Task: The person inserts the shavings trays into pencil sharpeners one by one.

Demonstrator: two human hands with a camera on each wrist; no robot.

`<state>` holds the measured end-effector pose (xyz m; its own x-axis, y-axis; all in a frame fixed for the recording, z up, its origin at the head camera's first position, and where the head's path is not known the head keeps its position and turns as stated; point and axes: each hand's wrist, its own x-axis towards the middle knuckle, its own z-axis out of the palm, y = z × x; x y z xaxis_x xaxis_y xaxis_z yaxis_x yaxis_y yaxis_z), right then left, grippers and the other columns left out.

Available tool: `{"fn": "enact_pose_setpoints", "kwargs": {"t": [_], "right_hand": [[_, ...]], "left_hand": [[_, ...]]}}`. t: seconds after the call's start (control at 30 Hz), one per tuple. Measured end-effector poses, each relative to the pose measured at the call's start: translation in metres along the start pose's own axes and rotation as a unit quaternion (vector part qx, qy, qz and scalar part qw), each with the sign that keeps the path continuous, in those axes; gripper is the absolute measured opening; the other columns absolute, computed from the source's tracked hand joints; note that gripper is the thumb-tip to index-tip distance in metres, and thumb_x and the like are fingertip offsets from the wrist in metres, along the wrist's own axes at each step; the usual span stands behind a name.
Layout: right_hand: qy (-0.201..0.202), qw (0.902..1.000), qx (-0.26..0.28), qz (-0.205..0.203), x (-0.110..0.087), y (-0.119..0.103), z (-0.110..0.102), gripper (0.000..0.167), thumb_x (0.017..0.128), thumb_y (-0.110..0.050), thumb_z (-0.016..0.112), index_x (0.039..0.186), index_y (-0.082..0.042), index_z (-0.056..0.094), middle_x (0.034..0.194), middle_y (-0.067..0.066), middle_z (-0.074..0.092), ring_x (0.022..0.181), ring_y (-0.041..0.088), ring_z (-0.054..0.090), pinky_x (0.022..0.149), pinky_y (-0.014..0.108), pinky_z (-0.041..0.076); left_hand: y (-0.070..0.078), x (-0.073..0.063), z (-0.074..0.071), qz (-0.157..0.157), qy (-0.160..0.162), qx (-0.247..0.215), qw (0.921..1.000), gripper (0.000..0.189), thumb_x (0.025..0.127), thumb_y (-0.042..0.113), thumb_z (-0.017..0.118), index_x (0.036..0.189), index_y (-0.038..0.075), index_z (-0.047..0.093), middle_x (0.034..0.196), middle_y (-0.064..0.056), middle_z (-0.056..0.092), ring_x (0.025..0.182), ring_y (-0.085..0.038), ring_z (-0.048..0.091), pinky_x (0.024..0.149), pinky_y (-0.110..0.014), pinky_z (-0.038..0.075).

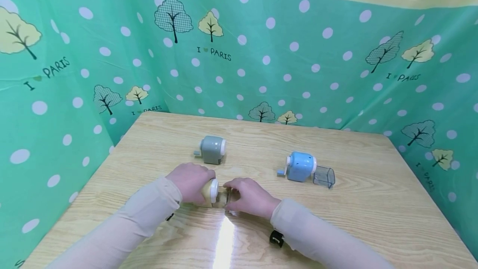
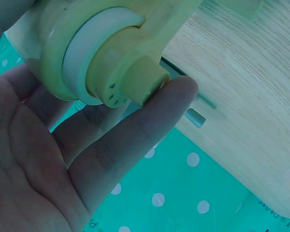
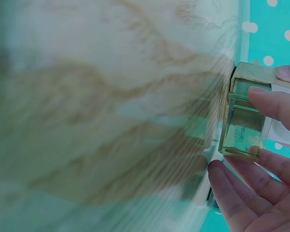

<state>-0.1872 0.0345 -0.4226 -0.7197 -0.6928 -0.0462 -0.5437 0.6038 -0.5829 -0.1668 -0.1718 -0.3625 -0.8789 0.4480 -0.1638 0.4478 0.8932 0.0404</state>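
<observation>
A yellow crank pencil sharpener point(image 1: 207, 193) lies near the middle of the table, with a white ring at its end. My left hand point(image 1: 192, 182) grips its body from the left. In the left wrist view, the left hand point(image 2: 87, 145) curls around the sharpener point(image 2: 111, 67) beside its crank hub. My right hand point(image 1: 248, 197) pinches the clear shavings drawer point(image 1: 222, 198), which sticks partly out of the body. The right wrist view shows the right hand's thumb and fingers on opposite sides of the drawer point(image 3: 244, 126). Part of the body is hidden by the left hand.
A grey sharpener point(image 1: 213, 150) stands behind my left hand. To the right is a blue sharpener point(image 1: 300, 167), with a clear drawer point(image 1: 323, 177) at its right side. A green dotted curtain point(image 1: 261, 65) hangs behind the wooden table point(image 1: 354, 219).
</observation>
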Motion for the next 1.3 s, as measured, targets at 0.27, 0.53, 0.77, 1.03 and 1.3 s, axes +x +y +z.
{"fn": "enact_pose_setpoints", "kwargs": {"t": [0.27, 0.53, 0.77, 1.03, 1.3], "right_hand": [[0.002, 1.0, 0.005, 0.0, 0.002, -0.001, 0.002, 0.053, 0.08, -0.027, 0.083, 0.126, -0.007, 0.065, 0.118, 0.003, 0.071, 0.104, 0.013, 0.065, 0.093, 0.026, 0.054], [0.003, 0.9999, 0.01, 0.004, 0.004, -0.003, 0.006, 0.054, 0.079, -0.028, 0.083, 0.126, -0.008, 0.066, 0.119, 0.002, 0.07, 0.105, 0.013, 0.064, 0.094, 0.026, 0.054], [0.004, 0.9999, 0.008, 0.008, 0.006, -0.005, 0.008, 0.053, 0.079, -0.028, 0.083, 0.126, -0.009, 0.066, 0.118, 0.001, 0.071, 0.103, 0.01, 0.064, 0.092, 0.025, 0.054], [0.009, 0.9999, 0.007, 0.005, 0.008, -0.005, 0.01, 0.057, 0.079, -0.028, 0.083, 0.128, -0.007, 0.064, 0.117, 0.003, 0.071, 0.099, 0.009, 0.064, 0.089, 0.023, 0.054], [0.012, 0.9998, 0.011, 0.012, 0.007, -0.006, 0.011, 0.06, 0.079, -0.027, 0.083, 0.131, -0.007, 0.061, 0.12, 0.004, 0.07, 0.102, 0.012, 0.064, 0.092, 0.025, 0.054]], "left_hand": [[0.0, 0.0, -0.001, 0.001, 0.002, -0.001, 1.0, 0.047, 0.061, 0.028, 0.093, 0.097, 0.015, 0.066, 0.086, 0.001, 0.069, 0.075, -0.017, 0.062, 0.073, -0.037, 0.056], [0.0, -0.001, 0.0, -0.004, -0.003, -0.007, 1.0, 0.045, 0.061, 0.027, 0.092, 0.096, 0.016, 0.066, 0.085, 0.002, 0.068, 0.074, -0.016, 0.06, 0.072, -0.037, 0.054], [0.0, 0.0, 0.001, -0.005, -0.003, -0.006, 1.0, 0.045, 0.061, 0.026, 0.092, 0.096, 0.016, 0.067, 0.085, 0.002, 0.068, 0.074, -0.016, 0.059, 0.072, -0.037, 0.054], [0.0, 0.0, 0.001, -0.003, 0.003, -0.01, 0.9999, 0.045, 0.06, 0.026, 0.092, 0.095, 0.015, 0.066, 0.083, 0.002, 0.067, 0.071, -0.015, 0.058, 0.069, -0.036, 0.053], [-0.001, 0.0, 0.001, 0.001, 0.006, -0.008, 0.9999, 0.045, 0.06, 0.025, 0.092, 0.095, 0.015, 0.066, 0.083, 0.002, 0.067, 0.071, -0.015, 0.058, 0.068, -0.035, 0.053]]}}
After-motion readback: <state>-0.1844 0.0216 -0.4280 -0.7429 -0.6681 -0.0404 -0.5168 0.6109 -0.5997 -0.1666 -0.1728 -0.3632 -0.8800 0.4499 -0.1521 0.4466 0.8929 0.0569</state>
